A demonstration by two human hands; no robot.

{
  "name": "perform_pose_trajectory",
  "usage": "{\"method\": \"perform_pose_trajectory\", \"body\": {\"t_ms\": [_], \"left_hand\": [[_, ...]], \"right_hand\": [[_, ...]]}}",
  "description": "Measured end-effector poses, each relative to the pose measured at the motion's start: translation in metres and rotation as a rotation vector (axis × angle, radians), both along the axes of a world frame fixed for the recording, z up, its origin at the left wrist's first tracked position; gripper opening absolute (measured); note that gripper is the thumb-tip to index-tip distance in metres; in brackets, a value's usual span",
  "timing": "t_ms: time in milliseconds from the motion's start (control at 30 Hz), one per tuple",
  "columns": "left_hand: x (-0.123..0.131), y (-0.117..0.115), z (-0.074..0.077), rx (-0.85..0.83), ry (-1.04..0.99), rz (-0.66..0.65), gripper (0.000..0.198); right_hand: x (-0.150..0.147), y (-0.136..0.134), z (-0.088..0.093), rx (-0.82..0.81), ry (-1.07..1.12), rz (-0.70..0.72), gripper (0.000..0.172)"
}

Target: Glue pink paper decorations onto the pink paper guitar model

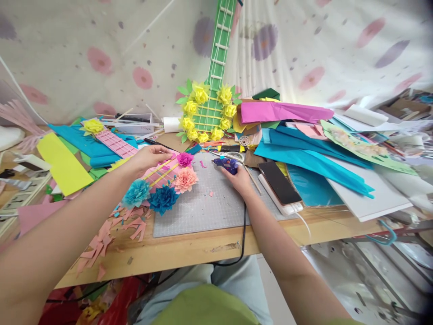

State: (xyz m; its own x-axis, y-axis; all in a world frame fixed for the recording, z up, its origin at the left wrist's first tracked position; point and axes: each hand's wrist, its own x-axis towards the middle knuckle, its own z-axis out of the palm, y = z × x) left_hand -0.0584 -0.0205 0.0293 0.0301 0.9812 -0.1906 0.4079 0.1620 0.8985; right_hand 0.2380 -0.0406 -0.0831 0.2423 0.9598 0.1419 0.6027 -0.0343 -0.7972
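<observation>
My right hand is wrapped round a dark blue glue gun, its nozzle pointing left over the grey cutting mat. A black cord runs down from it over the table edge. My left hand is over the pink paper guitar, fingers pinched together at the body's upper edge; what they hold is too small to tell. Round the guitar's body sit a magenta paper flower, a peach one, a dark blue one and a light blue one. Yellow strips cross its face.
A green paper guitar with yellow flowers stands at the back. Scissors lie beyond the glue gun. A phone rests on a white power strip at right, beside blue paper. Pink scraps litter the front left.
</observation>
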Motion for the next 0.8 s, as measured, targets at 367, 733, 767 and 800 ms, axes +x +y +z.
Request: {"method": "perform_pose_trajectory", "body": {"t_ms": [367, 733, 767, 800], "left_hand": [[-0.031, 0.002, -0.011, 0.02, 0.053, -0.034, 0.031], [-0.028, -0.001, -0.014, -0.03, 0.046, -0.058, 0.025], [-0.026, 0.0, -0.016, -0.029, 0.042, -0.05, 0.025], [-0.024, 0.001, -0.018, -0.022, 0.046, -0.038, 0.025]], "right_hand": [[-0.066, 0.014, 0.075, 0.516, -0.312, 0.344, 0.038], [-0.142, 0.064, 0.05, 0.216, -0.392, 0.822, 0.067], [-0.143, 0.065, 0.049, 0.214, -0.389, 0.807, 0.067], [-0.143, 0.065, 0.048, 0.213, -0.383, 0.787, 0.066]]}}
